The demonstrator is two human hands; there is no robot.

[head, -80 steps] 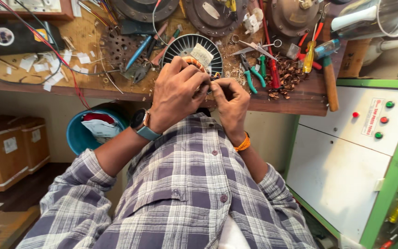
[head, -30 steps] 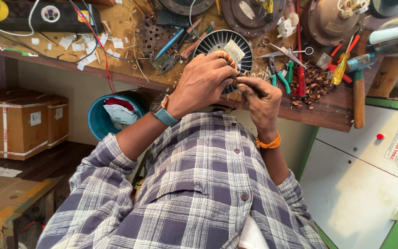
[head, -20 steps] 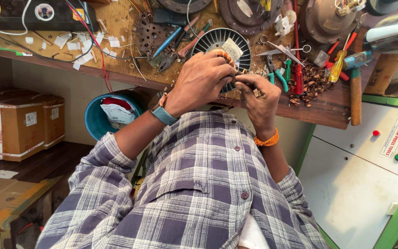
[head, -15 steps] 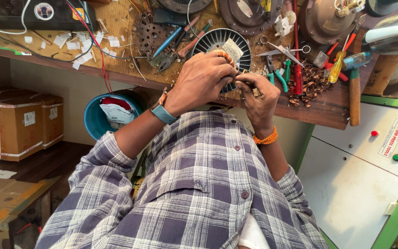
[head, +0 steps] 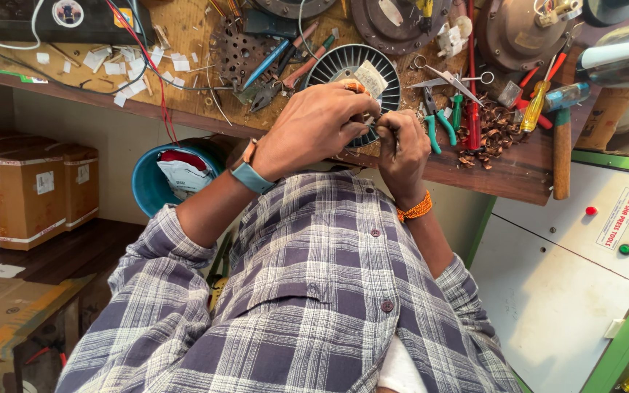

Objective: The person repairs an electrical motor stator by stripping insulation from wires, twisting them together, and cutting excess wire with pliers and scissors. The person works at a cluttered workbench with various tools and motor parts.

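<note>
At the wooden tabletop's near edge, the left hand and right hand worked a round ribbed stator, fingers clenched on its copper winding. Green pliers and copper shavings crowded the 3 o'clock side. Since half a second earlier, both hands had barely shifted.

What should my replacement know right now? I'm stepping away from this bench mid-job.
Left hand: curled over the near rim of the round black finned part, fingers pinched shut.
Right hand: closed beside it, fingertips meeting the left's; what they pinch is hidden.
Green-handled pliers and scissors lie just right of the hands on the wooden bench.
Done and left: the hands cover the spot, cannot tell.
</note>
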